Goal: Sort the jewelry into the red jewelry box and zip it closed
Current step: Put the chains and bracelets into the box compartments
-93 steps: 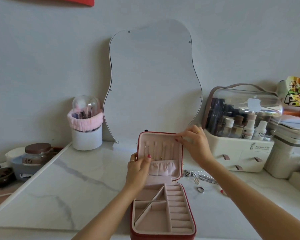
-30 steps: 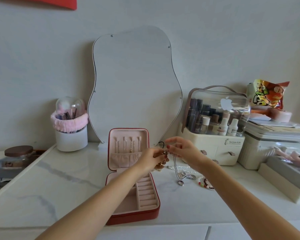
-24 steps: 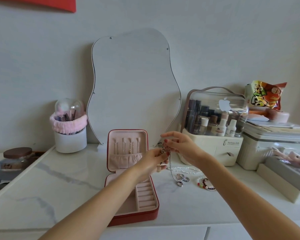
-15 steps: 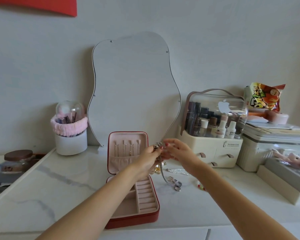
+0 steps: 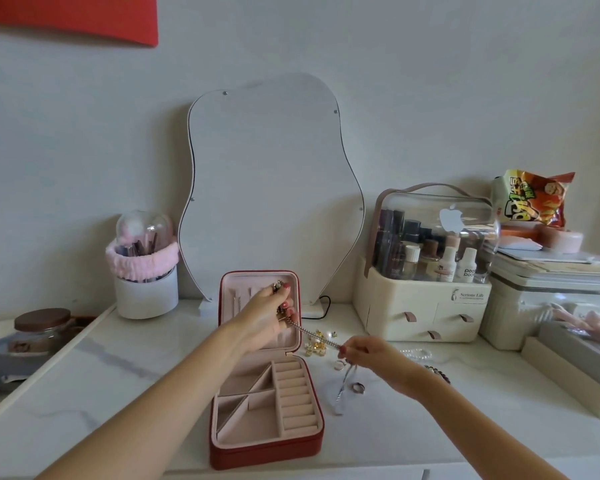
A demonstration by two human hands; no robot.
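Observation:
The red jewelry box lies open on the marble table, its pink-lined lid standing upright. My left hand is raised in front of the lid and pinches one end of a silver chain necklace near the lid's top. My right hand holds the same chain lower, to the right of the box, with the rest dangling to the table. Gold earrings, a ring, a pearl strand and a beaded bracelet lie on the table beside the box.
A wavy mirror leans against the wall behind the box. A white brush cup with a pink band stands at the left. A cosmetics organiser and stacked boxes with a snack bag fill the right side.
My left hand has carried the chain's end left, up against the lid. My right hand has dropped down and to the right along the chain, stretching it between both hands.

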